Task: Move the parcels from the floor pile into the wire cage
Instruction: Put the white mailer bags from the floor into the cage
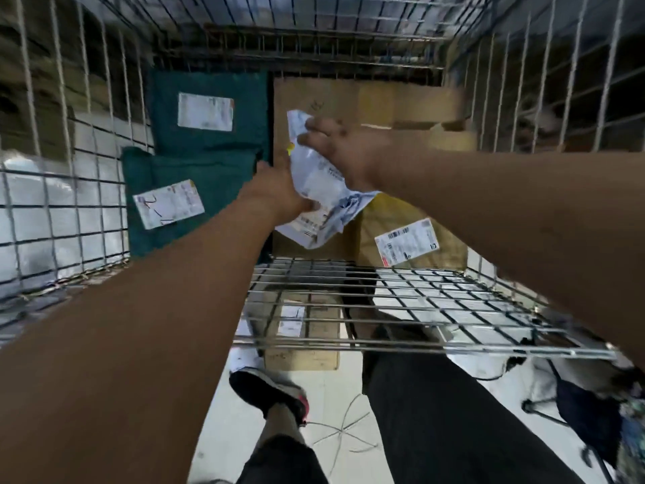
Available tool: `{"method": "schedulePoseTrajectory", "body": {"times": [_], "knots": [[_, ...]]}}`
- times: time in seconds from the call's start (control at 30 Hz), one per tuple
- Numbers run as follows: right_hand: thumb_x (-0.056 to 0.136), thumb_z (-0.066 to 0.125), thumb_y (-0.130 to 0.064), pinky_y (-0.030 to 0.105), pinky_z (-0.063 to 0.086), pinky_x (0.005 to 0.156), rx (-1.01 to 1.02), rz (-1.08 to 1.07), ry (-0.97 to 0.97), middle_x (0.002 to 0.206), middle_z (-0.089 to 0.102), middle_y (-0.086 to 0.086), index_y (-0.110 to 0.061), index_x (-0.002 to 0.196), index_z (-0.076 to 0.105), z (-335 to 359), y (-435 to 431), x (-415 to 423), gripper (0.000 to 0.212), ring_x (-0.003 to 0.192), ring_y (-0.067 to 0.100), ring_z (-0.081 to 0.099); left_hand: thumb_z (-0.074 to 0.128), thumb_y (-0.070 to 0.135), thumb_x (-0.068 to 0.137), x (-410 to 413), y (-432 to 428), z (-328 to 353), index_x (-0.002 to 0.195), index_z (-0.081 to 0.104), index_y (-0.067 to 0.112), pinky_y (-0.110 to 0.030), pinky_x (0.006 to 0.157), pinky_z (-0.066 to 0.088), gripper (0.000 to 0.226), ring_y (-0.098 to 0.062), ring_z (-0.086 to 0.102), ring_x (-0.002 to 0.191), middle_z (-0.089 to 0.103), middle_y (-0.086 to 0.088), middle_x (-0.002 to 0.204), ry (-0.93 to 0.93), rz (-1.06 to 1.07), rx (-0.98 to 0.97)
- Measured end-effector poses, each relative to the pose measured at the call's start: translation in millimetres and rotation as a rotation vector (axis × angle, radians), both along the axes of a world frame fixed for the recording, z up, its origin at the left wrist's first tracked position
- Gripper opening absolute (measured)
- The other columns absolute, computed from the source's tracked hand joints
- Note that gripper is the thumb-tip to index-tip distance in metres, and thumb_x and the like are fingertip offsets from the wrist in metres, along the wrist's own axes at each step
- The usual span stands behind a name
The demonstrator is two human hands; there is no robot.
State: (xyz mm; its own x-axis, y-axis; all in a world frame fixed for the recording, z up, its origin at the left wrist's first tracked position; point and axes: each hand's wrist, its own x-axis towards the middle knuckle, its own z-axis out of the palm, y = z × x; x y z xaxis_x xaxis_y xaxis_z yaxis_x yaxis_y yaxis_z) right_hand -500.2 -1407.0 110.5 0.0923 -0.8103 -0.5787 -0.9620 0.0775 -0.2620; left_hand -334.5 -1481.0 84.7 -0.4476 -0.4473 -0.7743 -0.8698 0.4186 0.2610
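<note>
White crinkled plastic mailer [316, 178], pinched by left hand [275, 194] and right hand [339, 149], inside the wire cage [52, 190].

Counted inside 1 silver wire cage [419, 302]: 2 dark green flat plastic mailers, rear [209, 110] and front [181, 190]; 1 crumpled white plastic mailer [314, 176]; 1 yellow-brown labelled parcel [412, 235]; brown cardboard boxes [314, 96], probably 2 (blurred). Outside, on floor: 1 small brown cardboard carton [303, 344]. Bare hands: 2, left hand [275, 193], right hand [345, 151].

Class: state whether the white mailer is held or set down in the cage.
Held: left hand and right hand both grip the mailer above the boxes in the cage.
</note>
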Motion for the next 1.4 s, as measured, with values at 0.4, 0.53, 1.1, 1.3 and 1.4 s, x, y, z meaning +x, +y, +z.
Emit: {"method": "schedulePoseTrajectory", "body": {"times": [0.4, 0.53, 1.1, 1.3, 1.4], "knots": [[0.089, 0.07, -0.016, 0.044, 0.048, 0.1, 0.085, 0.288, -0.075, 0.168, 0.005, 0.015, -0.032, 0.162, -0.001, -126.8, -1.5, -11.6, 0.104, 0.129, 0.037, 0.052, 0.066, 0.028, 0.099, 2.5, 48.6, -94.0, 0.152, 0.037, 0.006, -0.039, 0.104, 0.045, 0.065, -0.037, 0.052, 0.131, 0.053, -0.021, 0.145, 0.031, 0.413, 0.108], [0.091, 0.063, -0.009, 0.046, 0.05, 0.087, -0.088, 0.229, -0.011, 0.155, 0.032, 0.018, -0.024, 0.162, 0.016, -135.9, 0.6, 1.4, 0.087, 0.121, 0.039, 0.053, 0.07, 0.033, 0.094, 16.3, 51.7, -106.0, 0.15, 0.034, 0.008, -0.044, 0.094, 0.047, 0.071, -0.042, 0.055, 0.12, 0.049, -0.022, 0.139, -0.058, 0.474, -0.053], [0.084, 0.064, -0.013, 0.036, 0.049, 0.089, 0.022, -0.04, -0.18, 0.162, 0.024, 0.012, -0.025, 0.162, 0.019, -104.8, 15.1, 19.6, 0.092, 0.132, 0.04, 0.047, 0.08, 0.027, 0.087, 25.6, 37.8, -91.9, 0.141, 0.055, 0.009, -0.032, 0.095, 0.049, 0.062, -0.031, 0.059, 0.121, 0.062, -0.014, 0.134, -0.067, 0.127, 0.176], [0.082, 0.075, -0.022, 0.037, 0.043, 0.105, -0.046, -0.146, -0.289, 0.149, 0.042, 0.014, -0.019, 0.16, 0.027, -33.2, -18.0, 68.0, 0.091, 0.133, 0.034, 0.047, 0.076, 0.033, 0.084, 36.4, -5.7, -13.5, 0.136, 0.058, 0.014, -0.032, 0.083, 0.047, 0.058, -0.033, 0.063, 0.114, 0.065, -0.012, 0.128, 0.151, 0.107, -0.01], [0.081, 0.078, -0.028, 0.036, 0.043, 0.097, -0.108, -0.188, -0.271, 0.144, 0.046, 0.014, -0.02, 0.159, 0.028, 12.6, -30.3, 95.8, 0.092, 0.124, 0.036, 0.053, 0.072, 0.035, 0.081, 61.8, -17.8, 37.8, 0.125, 0.061, 0.018, -0.035, 0.079, 0.049, 0.048, -0.033, 0.066, 0.106, 0.067, -0.009, 0.113, 0.187, 0.068, -0.145]]}}
